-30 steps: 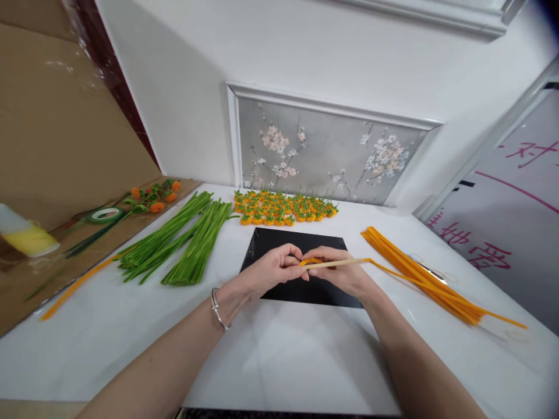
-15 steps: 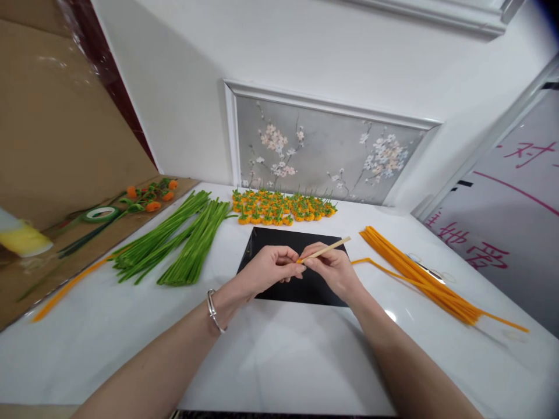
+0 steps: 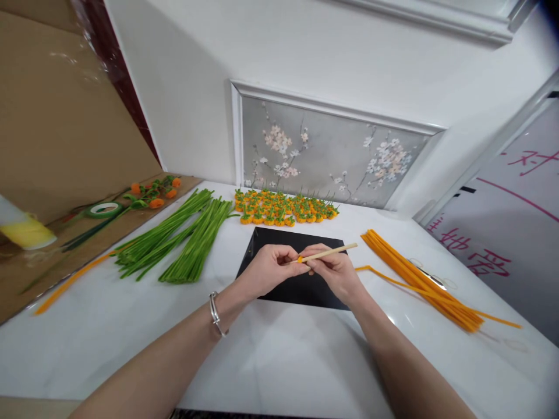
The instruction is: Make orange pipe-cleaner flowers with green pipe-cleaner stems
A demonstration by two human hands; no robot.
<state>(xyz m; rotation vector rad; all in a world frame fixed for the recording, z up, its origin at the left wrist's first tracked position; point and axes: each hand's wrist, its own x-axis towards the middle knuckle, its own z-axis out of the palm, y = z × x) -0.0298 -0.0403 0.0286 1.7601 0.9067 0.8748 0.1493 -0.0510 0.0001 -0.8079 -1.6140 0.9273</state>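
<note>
Over a black mat (image 3: 288, 291), my hands meet around a pale wooden stick (image 3: 334, 251) that slants up to the right. My left hand (image 3: 267, 269) is closed in a pinch at the stick's near end, on a small coil of orange pipe cleaner (image 3: 300, 259). Closed on the stick just beside it is my right hand (image 3: 334, 272), its lower fingers partly hidden. A strand of orange pipe cleaner (image 3: 379, 276) runs out from behind the right hand toward the bundle of orange pipe cleaners (image 3: 419, 285).
Two bundles of green pipe cleaners (image 3: 196, 244) lie left. Several small orange pumpkin shapes with green tops (image 3: 279, 208) stand at the back. Green tape (image 3: 103, 209), orange flowers (image 3: 156, 203) and a yellow-white container (image 3: 26, 227) occupy the cardboard. Scissors (image 3: 430, 274) lie partly behind the orange bundle.
The stick has tipped lower, and its far end sits slightly further right. The orange coil at its near end shows more clearly between my fingers. The view has shifted slightly.
</note>
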